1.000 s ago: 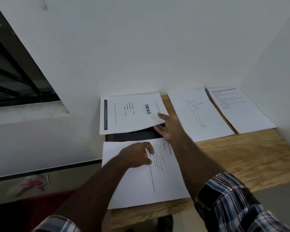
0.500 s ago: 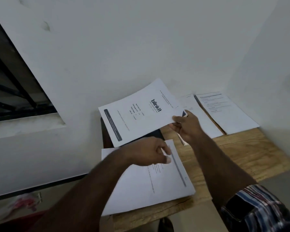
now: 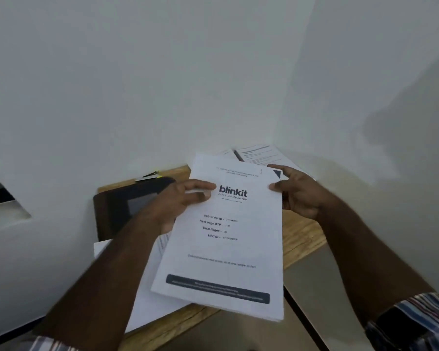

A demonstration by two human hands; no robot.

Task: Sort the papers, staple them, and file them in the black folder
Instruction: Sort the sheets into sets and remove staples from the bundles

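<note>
Blinkit stack [image 3: 223, 231] now raised off wooden table [image 3: 302, 239], both hands' grip [image 3: 178, 198] on it.

Your two forearms are bare from wrist to near the elbow. Your rolled-up plaid right sleeve [image 3: 416, 323] shows stripes of dark navy, blue, white and a thin reddish line. Your plaid left sleeve [image 3: 50, 344] barely shows at the lower edge, in pale, blue and reddish stripes.

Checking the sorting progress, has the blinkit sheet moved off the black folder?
Yes. The blinkit sheet now sits in both hands, lifted toward the person, leaving the black folder uncovered.
</note>
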